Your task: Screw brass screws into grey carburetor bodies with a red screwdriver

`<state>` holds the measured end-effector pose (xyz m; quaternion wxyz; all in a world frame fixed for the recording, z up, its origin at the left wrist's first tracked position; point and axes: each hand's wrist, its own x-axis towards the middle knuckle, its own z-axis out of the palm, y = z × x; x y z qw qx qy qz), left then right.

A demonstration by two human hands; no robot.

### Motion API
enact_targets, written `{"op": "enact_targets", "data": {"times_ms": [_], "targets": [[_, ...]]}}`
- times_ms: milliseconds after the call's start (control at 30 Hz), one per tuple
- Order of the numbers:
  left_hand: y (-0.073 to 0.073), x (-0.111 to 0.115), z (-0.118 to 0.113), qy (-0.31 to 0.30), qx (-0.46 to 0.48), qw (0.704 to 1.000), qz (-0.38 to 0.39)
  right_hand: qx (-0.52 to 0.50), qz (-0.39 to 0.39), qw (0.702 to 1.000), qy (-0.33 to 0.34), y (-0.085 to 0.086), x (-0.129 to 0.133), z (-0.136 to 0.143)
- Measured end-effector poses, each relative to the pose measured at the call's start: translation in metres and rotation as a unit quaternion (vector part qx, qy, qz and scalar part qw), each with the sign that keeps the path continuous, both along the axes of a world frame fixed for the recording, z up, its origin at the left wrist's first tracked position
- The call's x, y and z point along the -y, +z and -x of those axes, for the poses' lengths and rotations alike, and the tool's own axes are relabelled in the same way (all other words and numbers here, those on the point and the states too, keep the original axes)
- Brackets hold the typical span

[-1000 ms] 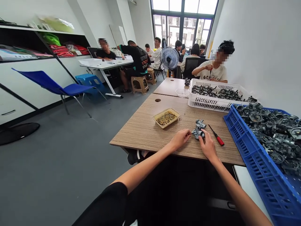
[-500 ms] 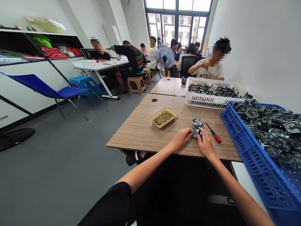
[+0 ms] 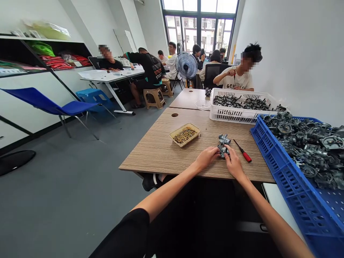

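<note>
Between my hands, near the table's front edge, is a grey metal carburetor body (image 3: 223,150). My left hand (image 3: 208,157) closes its fingers on the left side of it. From the right, my right hand (image 3: 233,162) grips it with bent fingers. Just behind it lies a second carburetor body (image 3: 224,139), close against the held one. A screwdriver (image 3: 243,151) with a red handle rests to the right of my hands. To the left stands a small beige tray (image 3: 185,144) heaped with brass-coloured screw-like parts (image 3: 185,135).
A blue crate (image 3: 279,161) piled with carburetor bodies borders the table on the right. Behind, a white basket (image 3: 233,115) holds darker parts. Across the table a person (image 3: 238,77) in a light shirt works with a tool. A fan (image 3: 186,65) stands farther back.
The whole view has shifted slightly, so the room appears a little further left. Both hands keep their hold on the carburetor body; nothing else has visibly moved.
</note>
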<state>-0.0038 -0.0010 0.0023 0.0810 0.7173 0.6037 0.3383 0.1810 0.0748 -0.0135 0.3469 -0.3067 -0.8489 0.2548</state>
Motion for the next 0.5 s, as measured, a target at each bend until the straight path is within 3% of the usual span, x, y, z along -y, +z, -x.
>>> {"op": "enact_targets", "data": {"times_ms": [233, 367, 500], "targets": [[0.009, -0.001, 0.007, -0.011, -0.025, 0.999, -0.045, -0.012, 0.002, 1.000, 0.025, 0.001, -0.003, 0.001], [0.004, -0.002, 0.005, -0.044, 0.027, 0.998, -0.032, -0.010, -0.001, 1.000, 0.026, 0.005, 0.000, 0.000], [-0.003, -0.002, -0.001, -0.006, 0.034, 0.998, -0.043, 0.011, -0.015, 1.000, 0.020, 0.014, -0.004, -0.011]]}}
